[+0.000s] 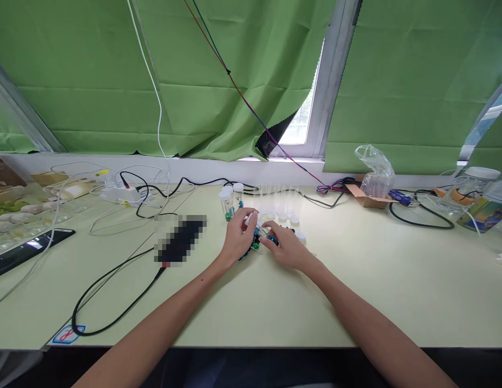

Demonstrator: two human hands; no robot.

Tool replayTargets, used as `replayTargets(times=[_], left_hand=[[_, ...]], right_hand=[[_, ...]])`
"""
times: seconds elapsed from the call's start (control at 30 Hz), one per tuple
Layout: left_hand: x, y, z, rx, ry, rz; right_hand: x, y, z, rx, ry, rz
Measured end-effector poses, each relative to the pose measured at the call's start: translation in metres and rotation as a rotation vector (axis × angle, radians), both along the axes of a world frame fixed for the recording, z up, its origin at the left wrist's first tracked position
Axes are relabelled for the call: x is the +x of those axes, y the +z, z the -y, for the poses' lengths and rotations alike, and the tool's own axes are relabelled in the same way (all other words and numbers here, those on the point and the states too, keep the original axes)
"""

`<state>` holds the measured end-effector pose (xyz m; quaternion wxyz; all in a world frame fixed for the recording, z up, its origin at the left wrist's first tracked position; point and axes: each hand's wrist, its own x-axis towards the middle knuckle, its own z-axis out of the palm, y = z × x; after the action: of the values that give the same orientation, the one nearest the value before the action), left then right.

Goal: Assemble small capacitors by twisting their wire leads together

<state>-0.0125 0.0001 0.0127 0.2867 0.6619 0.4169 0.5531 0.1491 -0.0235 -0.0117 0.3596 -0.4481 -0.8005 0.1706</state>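
In the head view, the left hand (239, 235) is pinching a clear, slender plastic tube with a white end (247, 219), held just left of the right hand (289, 246). The right hand is curling its fingers beside a small, glossy blue piece (272, 239); whether it is gripping, I cannot tell. The tube is looking light, stiff and probably slippery, its white end offering the surest hold. Glossy green pieces (255, 246) are lying between both hands.

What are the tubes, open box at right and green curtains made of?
Tubes: likely smooth, clear plastic, possibly glass; see-through walls.
Box: probably cardboard; matte brown, folded flaps.
Curtains: likely fabric, low sheen; soft folds, zigzag edge.
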Motion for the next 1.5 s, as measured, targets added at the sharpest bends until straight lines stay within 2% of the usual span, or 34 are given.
replayTargets(times=[0.1,0.37,0.83,1.5], left_hand=[[-0.002,0.0,-0.001,0.009,-0.034,-0.093],[-0.006,-0.004,-0.004,-0.009,-0.006,-0.219],[-0.009,-0.01,-0.011,-0.033,-0.025,-0.264],[-0.011,-0.011,-0.013,0.067,0.032,-0.419]], right_hand=[[0.0,0.0,0.0,0.005,0.0,-0.003],[-0.001,0.004,0.002,0.031,-0.015,-0.014],[0.0,0.008,0.004,0.074,-0.049,-0.065],[0.0,0.006,0.004,0.028,-0.05,-0.05]])
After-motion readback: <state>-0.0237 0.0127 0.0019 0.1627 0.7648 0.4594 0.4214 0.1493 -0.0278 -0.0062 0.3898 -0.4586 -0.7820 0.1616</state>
